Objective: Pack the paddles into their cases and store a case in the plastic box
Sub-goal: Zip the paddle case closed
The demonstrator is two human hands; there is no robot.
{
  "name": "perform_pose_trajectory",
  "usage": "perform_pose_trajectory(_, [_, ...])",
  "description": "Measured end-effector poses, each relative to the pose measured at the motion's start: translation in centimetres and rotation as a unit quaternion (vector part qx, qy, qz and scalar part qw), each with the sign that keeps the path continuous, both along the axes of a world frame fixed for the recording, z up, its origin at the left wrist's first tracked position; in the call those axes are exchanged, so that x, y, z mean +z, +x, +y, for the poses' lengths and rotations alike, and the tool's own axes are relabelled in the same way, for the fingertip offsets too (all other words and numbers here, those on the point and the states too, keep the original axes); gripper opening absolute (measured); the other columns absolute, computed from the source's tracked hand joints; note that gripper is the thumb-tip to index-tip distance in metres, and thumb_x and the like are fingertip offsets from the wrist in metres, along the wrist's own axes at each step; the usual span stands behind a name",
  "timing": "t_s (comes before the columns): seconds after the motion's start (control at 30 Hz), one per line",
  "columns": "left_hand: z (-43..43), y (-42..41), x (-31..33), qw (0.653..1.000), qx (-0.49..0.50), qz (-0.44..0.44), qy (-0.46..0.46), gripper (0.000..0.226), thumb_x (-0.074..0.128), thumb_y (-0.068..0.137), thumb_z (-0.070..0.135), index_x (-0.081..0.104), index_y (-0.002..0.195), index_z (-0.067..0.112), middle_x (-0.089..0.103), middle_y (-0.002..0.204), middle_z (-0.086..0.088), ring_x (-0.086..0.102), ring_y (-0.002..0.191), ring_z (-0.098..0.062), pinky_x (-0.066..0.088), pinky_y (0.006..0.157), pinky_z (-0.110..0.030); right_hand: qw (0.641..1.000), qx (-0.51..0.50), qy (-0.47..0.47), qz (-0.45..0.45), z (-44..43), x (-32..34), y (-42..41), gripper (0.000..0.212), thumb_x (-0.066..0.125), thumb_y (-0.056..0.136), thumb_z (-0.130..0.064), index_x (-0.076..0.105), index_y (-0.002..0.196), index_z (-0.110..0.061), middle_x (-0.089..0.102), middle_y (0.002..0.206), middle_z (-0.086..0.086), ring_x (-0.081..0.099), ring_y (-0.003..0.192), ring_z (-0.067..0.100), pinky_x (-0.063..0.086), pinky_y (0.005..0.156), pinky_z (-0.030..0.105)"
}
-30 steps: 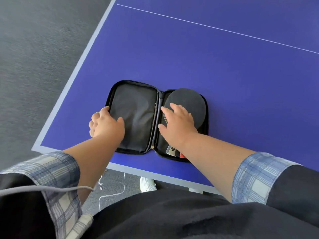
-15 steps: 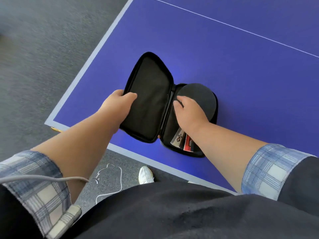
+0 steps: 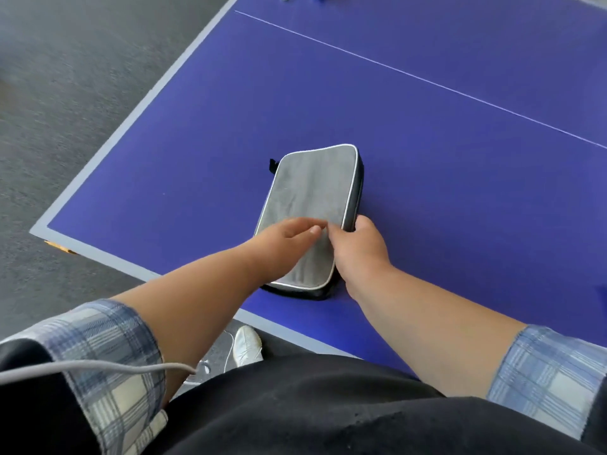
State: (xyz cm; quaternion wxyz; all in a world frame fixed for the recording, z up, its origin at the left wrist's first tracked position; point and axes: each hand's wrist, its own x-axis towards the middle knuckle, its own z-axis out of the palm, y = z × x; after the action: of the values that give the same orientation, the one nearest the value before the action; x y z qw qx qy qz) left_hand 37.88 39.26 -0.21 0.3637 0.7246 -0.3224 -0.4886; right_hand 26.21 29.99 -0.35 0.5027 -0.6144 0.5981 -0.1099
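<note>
A grey paddle case [image 3: 312, 198] with silver piping and black sides lies folded shut on the blue table [image 3: 460, 165], near its front edge. The paddle is inside and hidden. My left hand [image 3: 285, 241] rests flat on the case's top, fingers stretched toward the right. My right hand [image 3: 358, 254] grips the case's near right edge, thumb on top and fingers around the side. No plastic box is in view.
The table's grey-trimmed corner [image 3: 39, 229] is at the left, with grey carpet [image 3: 65, 110] beyond it. A white centre line [image 3: 427, 82] crosses the table. A white shoe [image 3: 247, 344] and a thin cable show below the front edge. Small objects sit at the far top edge.
The left hand has folded the case's lid over the paddle, so the case now lies shut. The right hand left the paddle and moved to the case's right edge.
</note>
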Motion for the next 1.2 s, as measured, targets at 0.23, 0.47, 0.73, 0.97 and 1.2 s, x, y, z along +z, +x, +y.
perform_pose_trajectory(0.23, [1.3, 1.6, -4.6, 0.954, 0.188, -0.218, 0.083, 0.042, 0.04, 0.097, 0.036, 0.045, 0.139, 0.034, 0.048, 0.134, 0.004, 0.06, 0.103, -0.019, 0.056, 0.078, -0.041, 0.993, 0.065, 0.051, 0.082, -3.5, -3.9, -3.5, 0.054, 0.067, 0.09, -0.022, 0.044, 0.139, -0.018, 0.061, 0.116, 0.001, 0.061, 0.09, 0.018, 0.049, 0.072, 0.032])
perform_pose_trajectory(0.47, [5.2, 3.3, -7.8, 0.957, 0.159, -0.174, 0.168, 0.052, 0.036, 0.096, 0.004, 0.046, 0.143, 0.025, 0.056, 0.133, 0.002, 0.061, 0.09, -0.022, 0.05, 0.06, -0.031, 0.887, 0.357, -0.247, 0.158, -3.4, -3.0, 0.1, 0.081, 0.056, 0.088, -0.022, 0.017, 0.157, -0.033, 0.011, 0.167, 0.002, 0.01, 0.152, 0.027, 0.014, 0.122, 0.047])
perform_pose_trajectory(0.73, [6.1, 4.1, -8.0, 0.97, 0.033, -0.209, 0.12, 0.039, 0.057, 0.086, 0.024, 0.064, 0.12, 0.042, 0.055, 0.113, 0.008, 0.063, 0.085, -0.013, 0.05, 0.074, -0.029, 0.775, 0.497, -0.265, 0.286, -3.5, -7.6, 3.8, 0.088, 0.018, 0.082, -0.084, -0.004, 0.157, -0.043, -0.013, 0.169, 0.0, -0.015, 0.153, 0.034, -0.007, 0.118, 0.065])
perform_pose_trajectory(0.97, [8.2, 4.5, -8.6, 0.959, -0.003, -0.244, 0.144, 0.023, 0.064, 0.085, 0.04, 0.071, 0.107, 0.037, 0.065, 0.1, 0.015, 0.061, 0.092, -0.009, 0.046, 0.076, -0.026, 0.771, 0.494, -0.272, 0.297, -3.3, -8.3, 4.0, 0.093, 0.007, 0.075, -0.088, -0.009, 0.155, -0.044, -0.015, 0.168, -0.001, -0.017, 0.153, 0.034, -0.008, 0.116, 0.066])
perform_pose_trajectory(1.2, [8.2, 3.3, -7.7, 0.945, -0.011, -0.276, 0.178, 0.024, 0.053, 0.089, 0.043, 0.069, 0.105, 0.034, 0.067, 0.089, 0.012, 0.063, 0.082, -0.015, 0.056, 0.073, -0.036, 0.771, 0.494, -0.264, 0.305, -3.3, -8.3, 4.3, 0.1, 0.006, 0.069, -0.093, -0.011, 0.155, -0.044, -0.017, 0.168, -0.001, -0.019, 0.152, 0.034, -0.01, 0.115, 0.066])
